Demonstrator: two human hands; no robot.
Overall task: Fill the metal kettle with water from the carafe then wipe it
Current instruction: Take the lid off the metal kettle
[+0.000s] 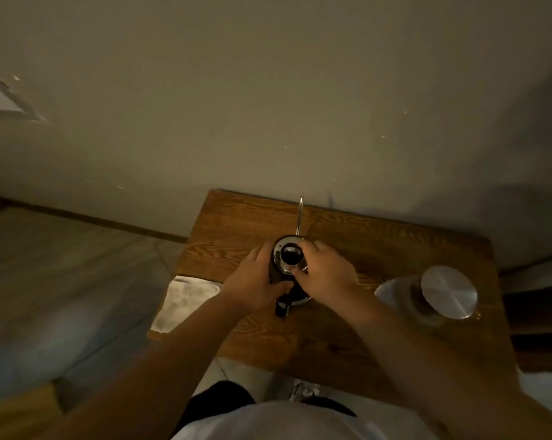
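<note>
Wooden counter stands against wall. Carafe w/ metal lid sits at 3 o'clock of kettle, well apart. White cloth lies at 8 o'clock, on counter edge. Kettle at counter centre, spout toward 12 o'clock. Left hand: fingers wrapped on kettle body/handle. Right hand: fingers pinching the lid rim.

Both forearms extend forward, converging. Left hand is curled, thumb inward. Right hand is arched, fingertips pinched downward.
</note>
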